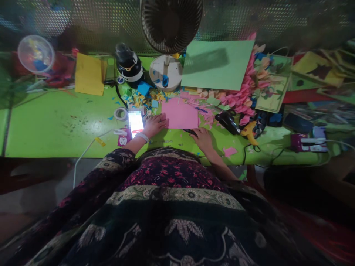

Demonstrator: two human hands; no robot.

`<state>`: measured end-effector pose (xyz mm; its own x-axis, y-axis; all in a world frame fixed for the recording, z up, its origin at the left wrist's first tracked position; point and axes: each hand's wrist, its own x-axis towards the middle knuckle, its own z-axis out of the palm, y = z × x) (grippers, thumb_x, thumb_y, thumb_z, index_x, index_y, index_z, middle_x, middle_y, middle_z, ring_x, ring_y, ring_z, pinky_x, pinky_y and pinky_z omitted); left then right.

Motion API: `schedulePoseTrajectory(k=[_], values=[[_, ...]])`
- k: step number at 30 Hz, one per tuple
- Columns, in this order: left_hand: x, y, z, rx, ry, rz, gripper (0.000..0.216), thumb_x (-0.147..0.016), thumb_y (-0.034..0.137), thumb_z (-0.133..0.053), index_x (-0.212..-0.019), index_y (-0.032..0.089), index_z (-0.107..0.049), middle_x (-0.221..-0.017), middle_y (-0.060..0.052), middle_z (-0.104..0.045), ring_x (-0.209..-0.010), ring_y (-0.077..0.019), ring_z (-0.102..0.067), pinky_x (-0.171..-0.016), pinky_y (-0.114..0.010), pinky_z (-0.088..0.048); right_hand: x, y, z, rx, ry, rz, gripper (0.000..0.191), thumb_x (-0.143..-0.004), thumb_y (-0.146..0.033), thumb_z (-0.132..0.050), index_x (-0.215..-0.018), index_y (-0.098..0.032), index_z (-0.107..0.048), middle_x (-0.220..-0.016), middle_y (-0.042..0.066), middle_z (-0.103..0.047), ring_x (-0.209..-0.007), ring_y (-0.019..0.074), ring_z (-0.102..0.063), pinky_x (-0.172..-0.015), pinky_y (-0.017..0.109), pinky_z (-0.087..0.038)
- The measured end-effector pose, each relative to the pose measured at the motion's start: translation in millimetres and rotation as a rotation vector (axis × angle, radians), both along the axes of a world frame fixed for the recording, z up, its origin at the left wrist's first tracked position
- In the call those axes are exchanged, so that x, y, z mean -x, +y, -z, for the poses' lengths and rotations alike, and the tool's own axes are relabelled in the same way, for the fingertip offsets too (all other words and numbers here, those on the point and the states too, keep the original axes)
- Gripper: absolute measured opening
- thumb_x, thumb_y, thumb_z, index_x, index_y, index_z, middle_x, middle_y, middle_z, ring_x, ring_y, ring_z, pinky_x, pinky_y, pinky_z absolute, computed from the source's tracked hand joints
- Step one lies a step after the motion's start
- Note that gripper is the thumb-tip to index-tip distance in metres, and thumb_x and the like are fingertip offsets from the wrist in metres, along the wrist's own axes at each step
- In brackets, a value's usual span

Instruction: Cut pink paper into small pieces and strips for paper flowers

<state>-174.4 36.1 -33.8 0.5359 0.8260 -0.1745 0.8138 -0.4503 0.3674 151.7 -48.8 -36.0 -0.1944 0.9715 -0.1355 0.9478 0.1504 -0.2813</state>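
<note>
A pink sheet of paper (180, 113) lies on the green table in front of me. My left hand (155, 125) rests flat, its fingertips touching the sheet's left edge. Beside that wrist is a phone (135, 122) with its screen lit. At the sheet's lower right corner, my right hand (202, 138) is closed around a slim dark tool (189, 131); its exact kind is too small to make out. Pink paper scraps (205, 114) lie just right of the sheet.
A fan (165, 74) stands behind the sheet, beside a black bottle (129, 64) and a large green sheet (219, 64). Pink cut pieces (241, 99) are heaped to the right, near a black handheld device (227, 122) and a yellow glue gun (249, 132). A tape roll (121, 113) lies left.
</note>
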Motion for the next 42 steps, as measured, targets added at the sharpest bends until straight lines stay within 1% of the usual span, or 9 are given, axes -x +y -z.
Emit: schedulePoseTrajectory(k=[7, 10, 16, 22, 25, 27, 31, 34, 42], values=[[-1, 4, -10.3, 0.022, 0.056, 0.014, 0.045, -0.105, 0.035, -0.051, -0.148, 0.033, -0.063, -0.163, -0.01, -0.049, -0.144, -0.035, -0.049, -0.116, -0.055, -0.041, 2, -2, -1.4, 0.011, -0.014, -0.002, 0.038, -0.105, -0.04, -0.053, -0.131, -0.02, -0.071, -0.119, 0.016, -0.068, -0.113, 0.0318, -0.057, -0.097, 0.042, -0.045], [2, 10, -10.1, 0.022, 0.049, 0.045, 0.046, -0.104, 0.035, -0.054, -0.149, 0.035, -0.062, -0.161, -0.01, -0.051, -0.141, -0.0353, -0.05, -0.114, -0.055, -0.042, 11, 1, -0.1, 0.011, -0.003, -0.009, 0.039, -0.105, -0.04, -0.053, -0.133, -0.019, -0.071, -0.121, 0.016, -0.068, -0.114, 0.0324, -0.057, -0.099, 0.043, -0.045], [9, 23, -7.3, 0.007, 0.012, 0.126, 0.042, -0.102, 0.041, -0.057, -0.143, 0.034, -0.067, -0.158, -0.01, -0.052, -0.135, -0.034, -0.051, -0.112, -0.052, -0.044, 14, -6, 1.8, -0.011, -0.002, -0.026, 0.039, -0.105, -0.041, -0.051, -0.133, -0.021, -0.07, -0.121, 0.017, -0.067, -0.112, 0.033, -0.057, -0.094, 0.045, -0.046], [9, 30, -8.1, 0.002, 0.076, 0.174, 0.047, -0.103, 0.045, -0.055, -0.147, 0.032, -0.064, -0.158, -0.011, -0.05, -0.135, -0.0359, -0.049, -0.11, -0.051, -0.043, 25, 1, -1.8, 0.02, -0.05, -0.009, 0.038, -0.104, -0.04, -0.055, -0.133, -0.021, -0.07, -0.125, 0.017, -0.066, -0.113, 0.033, -0.057, -0.096, 0.044, -0.046], [8, 30, -8.4, -0.01, 0.081, 0.181, 0.047, -0.103, 0.046, -0.055, -0.148, 0.033, -0.063, -0.158, -0.011, -0.05, -0.135, -0.0357, -0.049, -0.11, -0.051, -0.043, 28, 1, -4.1, 0.038, -0.061, -0.02, 0.039, -0.103, -0.039, -0.056, -0.135, -0.021, -0.069, -0.127, 0.017, -0.065, -0.114, 0.0324, -0.057, -0.096, 0.042, -0.046], [8, 30, -8.5, -0.005, 0.078, 0.182, 0.047, -0.103, 0.047, -0.054, -0.148, 0.033, -0.063, -0.157, -0.012, -0.05, -0.135, -0.0356, -0.049, -0.11, -0.052, -0.043, 27, -4, -4.4, 0.023, -0.036, -0.026, 0.038, -0.104, -0.038, -0.056, -0.136, -0.022, -0.068, -0.125, 0.016, -0.066, -0.113, 0.0317, -0.057, -0.096, 0.041, -0.046], [8, 31, -9.0, 0.006, 0.089, 0.179, 0.047, -0.103, 0.046, -0.056, -0.148, 0.034, -0.062, -0.158, -0.012, -0.049, -0.136, -0.0356, -0.048, -0.11, -0.051, -0.042, 28, -7, -3.0, -0.003, -0.001, -0.016, 0.035, -0.105, -0.039, -0.054, -0.13, -0.021, -0.071, -0.116, 0.014, -0.067, -0.11, 0.0306, -0.057, -0.095, 0.041, -0.046], [8, 33, -10.3, 0.002, 0.108, 0.192, 0.048, -0.103, 0.045, -0.057, -0.149, 0.035, -0.061, -0.157, -0.012, -0.049, -0.137, -0.0359, -0.047, -0.11, -0.051, -0.043, 35, -4, -2.9, -0.009, 0.002, -0.015, 0.035, -0.105, -0.041, -0.054, -0.128, -0.021, -0.071, -0.116, 0.015, -0.067, -0.112, 0.0314, -0.056, -0.095, 0.041, -0.045], [5, 34, -20.1, 0.042, 0.126, 0.183, 0.048, -0.101, 0.045, -0.059, -0.147, 0.034, -0.064, -0.157, -0.012, -0.049, -0.138, -0.0372, -0.047, -0.112, -0.053, -0.043, 39, -10, -5.2, 0.025, -0.008, -0.034, 0.037, -0.106, -0.041, -0.051, -0.132, -0.021, -0.068, -0.117, 0.015, -0.067, -0.111, 0.03, -0.056, -0.095, 0.04, -0.043]])
